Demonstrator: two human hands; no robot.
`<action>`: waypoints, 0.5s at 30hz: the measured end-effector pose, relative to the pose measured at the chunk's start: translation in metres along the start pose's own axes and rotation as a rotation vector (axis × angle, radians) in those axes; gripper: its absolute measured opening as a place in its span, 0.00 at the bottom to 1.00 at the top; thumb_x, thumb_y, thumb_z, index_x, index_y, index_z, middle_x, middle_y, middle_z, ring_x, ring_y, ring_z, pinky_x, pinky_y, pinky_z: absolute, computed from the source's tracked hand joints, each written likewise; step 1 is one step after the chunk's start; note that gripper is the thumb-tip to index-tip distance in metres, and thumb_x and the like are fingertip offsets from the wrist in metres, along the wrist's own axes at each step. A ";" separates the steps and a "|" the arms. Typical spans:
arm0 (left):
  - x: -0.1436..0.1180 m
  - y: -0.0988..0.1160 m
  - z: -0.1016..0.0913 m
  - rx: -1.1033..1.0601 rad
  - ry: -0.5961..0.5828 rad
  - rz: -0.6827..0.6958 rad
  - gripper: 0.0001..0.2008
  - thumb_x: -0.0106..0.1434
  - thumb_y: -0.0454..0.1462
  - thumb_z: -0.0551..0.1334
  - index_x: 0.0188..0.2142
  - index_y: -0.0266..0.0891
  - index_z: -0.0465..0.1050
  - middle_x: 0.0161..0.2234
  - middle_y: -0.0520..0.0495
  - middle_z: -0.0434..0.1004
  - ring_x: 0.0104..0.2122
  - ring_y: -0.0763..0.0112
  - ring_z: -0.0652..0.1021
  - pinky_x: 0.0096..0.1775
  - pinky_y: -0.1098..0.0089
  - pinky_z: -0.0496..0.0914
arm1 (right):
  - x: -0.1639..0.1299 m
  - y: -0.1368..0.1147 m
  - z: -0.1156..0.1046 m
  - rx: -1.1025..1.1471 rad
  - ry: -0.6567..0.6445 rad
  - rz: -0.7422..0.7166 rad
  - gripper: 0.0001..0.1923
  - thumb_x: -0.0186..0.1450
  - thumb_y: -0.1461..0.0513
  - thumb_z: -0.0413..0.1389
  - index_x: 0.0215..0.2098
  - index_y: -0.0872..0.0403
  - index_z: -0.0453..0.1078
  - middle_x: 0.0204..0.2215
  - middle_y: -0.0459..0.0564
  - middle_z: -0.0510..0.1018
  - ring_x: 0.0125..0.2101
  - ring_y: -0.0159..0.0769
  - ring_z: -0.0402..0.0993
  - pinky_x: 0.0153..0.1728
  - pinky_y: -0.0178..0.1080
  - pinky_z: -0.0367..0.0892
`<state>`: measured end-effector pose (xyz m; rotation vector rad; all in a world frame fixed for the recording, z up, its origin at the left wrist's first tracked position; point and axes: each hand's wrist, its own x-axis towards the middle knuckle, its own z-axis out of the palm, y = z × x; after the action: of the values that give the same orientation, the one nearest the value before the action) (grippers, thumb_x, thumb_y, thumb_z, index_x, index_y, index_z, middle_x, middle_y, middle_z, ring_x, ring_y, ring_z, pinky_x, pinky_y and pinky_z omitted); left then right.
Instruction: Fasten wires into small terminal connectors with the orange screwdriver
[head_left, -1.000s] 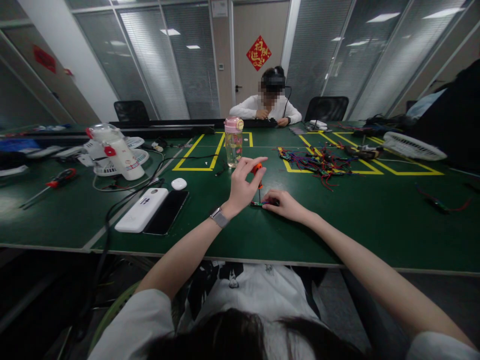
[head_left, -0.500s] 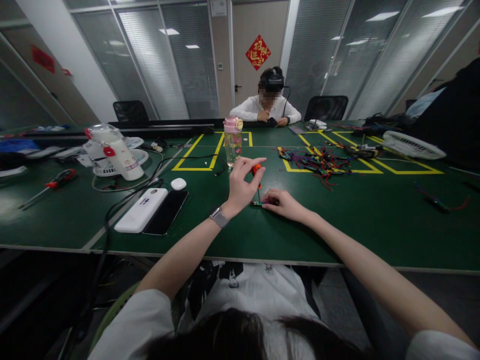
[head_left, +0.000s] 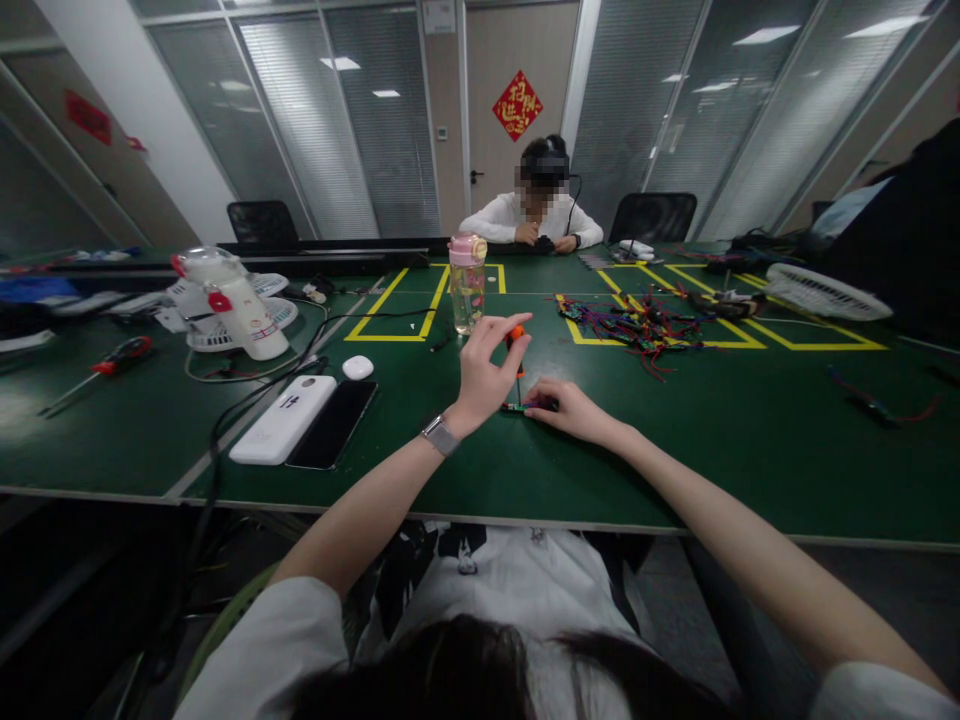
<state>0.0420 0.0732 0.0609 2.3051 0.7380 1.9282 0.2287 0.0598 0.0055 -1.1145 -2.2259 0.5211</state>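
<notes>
My left hand is closed around the orange handle of a screwdriver, which stands upright with its shaft pointing down. The screwdriver's tip meets a small green circuit board lying on the green table. From the right, my right hand pinches the board's end and holds it against the tabletop. Its fingers partly cover the board and what seem to be thin wires.
A bottle with a pink lid stands just beyond my left hand. A heap of wired circuit boards lies at the back right. To the left are a phone, a white power bank and another screwdriver. A person sits opposite.
Both hands keep nearly the same place and grip. The fingers of my left hand have shifted very slightly at the screwdriver's handle.
</notes>
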 end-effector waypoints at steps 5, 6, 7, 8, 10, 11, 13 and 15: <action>-0.001 0.000 0.000 0.011 0.059 -0.009 0.11 0.71 0.45 0.61 0.42 0.41 0.75 0.36 0.49 0.69 0.36 0.70 0.74 0.42 0.67 0.72 | 0.000 0.001 0.000 0.002 0.004 -0.008 0.03 0.63 0.64 0.62 0.36 0.56 0.77 0.30 0.48 0.76 0.30 0.34 0.71 0.34 0.37 0.66; -0.001 0.001 0.000 0.002 0.050 -0.019 0.12 0.73 0.45 0.58 0.43 0.42 0.75 0.37 0.48 0.70 0.38 0.69 0.75 0.43 0.66 0.72 | 0.000 0.001 0.001 0.005 0.004 -0.009 0.03 0.63 0.64 0.62 0.36 0.56 0.77 0.30 0.48 0.76 0.29 0.34 0.71 0.34 0.37 0.67; 0.000 0.001 0.000 -0.006 0.035 -0.028 0.13 0.75 0.44 0.54 0.45 0.42 0.75 0.39 0.47 0.71 0.41 0.68 0.75 0.45 0.65 0.72 | 0.000 0.002 0.001 0.008 0.005 -0.009 0.03 0.63 0.64 0.62 0.36 0.55 0.77 0.30 0.48 0.76 0.29 0.34 0.70 0.34 0.37 0.67; 0.000 0.002 -0.001 -0.015 0.020 -0.033 0.15 0.76 0.43 0.51 0.47 0.42 0.74 0.42 0.45 0.73 0.44 0.67 0.76 0.47 0.64 0.72 | 0.000 0.002 0.001 0.012 0.007 -0.009 0.03 0.63 0.64 0.62 0.36 0.55 0.77 0.30 0.48 0.76 0.29 0.34 0.70 0.34 0.37 0.67; 0.000 0.003 -0.001 -0.040 -0.006 -0.034 0.16 0.77 0.41 0.47 0.50 0.42 0.73 0.46 0.44 0.75 0.48 0.65 0.76 0.51 0.63 0.71 | 0.000 0.002 0.001 0.017 0.008 -0.010 0.03 0.63 0.64 0.62 0.35 0.55 0.77 0.30 0.48 0.76 0.29 0.33 0.70 0.34 0.37 0.67; 0.000 0.003 -0.001 -0.053 -0.012 -0.032 0.16 0.77 0.40 0.48 0.52 0.42 0.73 0.47 0.44 0.76 0.49 0.65 0.76 0.51 0.62 0.71 | 0.000 0.002 0.000 0.020 0.007 -0.009 0.03 0.63 0.64 0.62 0.35 0.55 0.77 0.30 0.48 0.76 0.29 0.33 0.71 0.34 0.37 0.67; 0.000 0.003 -0.001 -0.055 -0.010 -0.030 0.14 0.76 0.39 0.51 0.52 0.42 0.72 0.45 0.45 0.76 0.46 0.66 0.77 0.50 0.63 0.71 | 0.000 0.001 0.000 0.021 0.002 -0.004 0.03 0.63 0.63 0.62 0.35 0.55 0.77 0.30 0.48 0.76 0.29 0.34 0.71 0.34 0.37 0.68; 0.000 0.002 -0.001 -0.021 0.009 -0.019 0.10 0.74 0.39 0.56 0.49 0.42 0.74 0.40 0.47 0.75 0.41 0.68 0.76 0.46 0.65 0.71 | 0.000 -0.001 -0.001 0.020 -0.003 0.002 0.03 0.63 0.63 0.62 0.35 0.55 0.77 0.30 0.48 0.76 0.29 0.34 0.71 0.34 0.38 0.68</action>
<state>0.0413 0.0708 0.0621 2.2709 0.7346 1.9296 0.2292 0.0594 0.0065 -1.1066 -2.2174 0.5453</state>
